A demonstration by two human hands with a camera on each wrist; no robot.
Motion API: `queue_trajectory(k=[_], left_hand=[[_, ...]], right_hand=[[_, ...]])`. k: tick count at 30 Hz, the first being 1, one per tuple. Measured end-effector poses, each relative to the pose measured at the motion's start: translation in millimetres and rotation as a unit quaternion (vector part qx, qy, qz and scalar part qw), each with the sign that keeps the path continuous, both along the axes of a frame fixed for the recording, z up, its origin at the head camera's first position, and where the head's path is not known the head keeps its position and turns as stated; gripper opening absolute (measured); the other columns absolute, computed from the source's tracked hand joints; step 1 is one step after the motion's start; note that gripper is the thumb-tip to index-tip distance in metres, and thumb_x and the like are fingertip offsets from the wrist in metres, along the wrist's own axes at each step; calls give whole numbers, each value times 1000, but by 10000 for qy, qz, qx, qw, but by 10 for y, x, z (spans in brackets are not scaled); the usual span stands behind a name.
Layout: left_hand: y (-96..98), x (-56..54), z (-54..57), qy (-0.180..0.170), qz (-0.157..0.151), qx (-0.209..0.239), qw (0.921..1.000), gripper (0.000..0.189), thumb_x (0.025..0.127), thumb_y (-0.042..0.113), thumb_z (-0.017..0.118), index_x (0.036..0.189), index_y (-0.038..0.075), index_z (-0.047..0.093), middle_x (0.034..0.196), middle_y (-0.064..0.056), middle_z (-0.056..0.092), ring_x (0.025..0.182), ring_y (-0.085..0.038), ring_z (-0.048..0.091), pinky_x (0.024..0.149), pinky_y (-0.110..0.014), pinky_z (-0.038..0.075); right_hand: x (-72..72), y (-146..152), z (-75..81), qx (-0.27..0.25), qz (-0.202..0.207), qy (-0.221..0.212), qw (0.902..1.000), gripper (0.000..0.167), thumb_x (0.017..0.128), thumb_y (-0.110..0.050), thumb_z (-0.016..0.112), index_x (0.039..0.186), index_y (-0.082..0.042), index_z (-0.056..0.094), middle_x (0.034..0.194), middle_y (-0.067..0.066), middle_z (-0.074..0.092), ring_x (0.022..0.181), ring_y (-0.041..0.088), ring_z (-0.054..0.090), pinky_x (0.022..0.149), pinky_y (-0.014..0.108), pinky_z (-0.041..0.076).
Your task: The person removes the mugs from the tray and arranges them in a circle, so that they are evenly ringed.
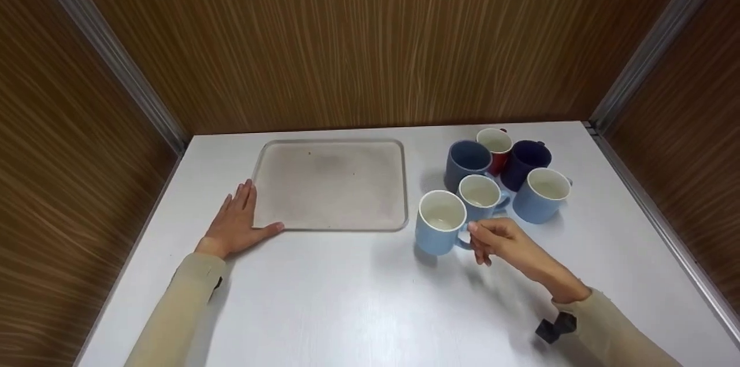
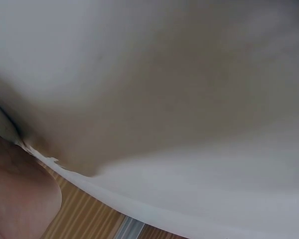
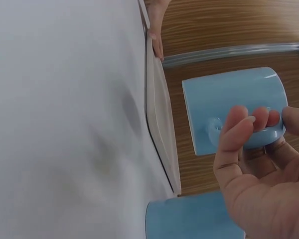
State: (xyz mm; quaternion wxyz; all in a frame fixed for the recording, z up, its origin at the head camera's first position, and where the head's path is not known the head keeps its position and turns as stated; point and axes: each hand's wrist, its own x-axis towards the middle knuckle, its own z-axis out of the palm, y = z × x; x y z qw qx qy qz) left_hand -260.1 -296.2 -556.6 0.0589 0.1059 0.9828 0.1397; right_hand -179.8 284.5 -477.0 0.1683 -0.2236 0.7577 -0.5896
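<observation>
My right hand (image 1: 503,243) grips the handle of a light blue mug (image 1: 437,238), white inside. In the right wrist view, fingers curl through the handle, and the mug (image 3: 229,97) hangs upright above the table. Behind it stands another light blue mug (image 1: 481,205), also partly visible in the right wrist view. On the left, my left hand (image 1: 237,222) lies with straight, spread fingers at the near left corner of a pale rectangular tray (image 1: 332,188), thumb along its front edge. The left wrist view mostly shows blurred white tabletop (image 2: 189,189).
At the right of the white table (image 1: 347,292) several mugs cluster: grey-blue (image 1: 459,173), red (image 1: 498,163), dark navy (image 1: 513,175) and light blue (image 1: 535,205). Wood-patterned panels (image 1: 370,37) enclose the table at the back and both sides.
</observation>
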Motion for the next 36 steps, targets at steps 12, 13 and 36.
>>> queue_trajectory(k=[12, 13, 36], left_hand=[[-11, -32, 56, -43, -48, -16, 10000, 130, 92, 85, 53, 168, -8, 4, 178, -25, -4, 166, -45, -1, 135, -59, 2], [-11, -40, 66, -28, -51, -13, 10000, 130, 92, 85, 54, 168, -8, 3, 178, -25, -4, 166, -45, -1, 135, -60, 1], [-9, 15, 44, -209, -82, -32, 9997, 130, 93, 84, 53, 168, -8, 1, 178, -25, -8, 166, -45, -3, 135, -60, 1]], right_hand=[[122, 282, 57, 138, -251, -168, 9994, 41, 115, -15, 49, 82, 9, 55, 70, 11, 55, 63, 16, 59, 59, 28, 54], [124, 313, 66, 100, -281, -164, 9994, 41, 115, -14, 49, 81, 10, 54, 70, 9, 55, 63, 16, 58, 59, 28, 54], [210, 1138, -108, -24, -694, -397, 9968, 42, 114, -8, 41, 75, 8, 41, 72, 17, 41, 67, 30, 48, 58, 40, 46]])
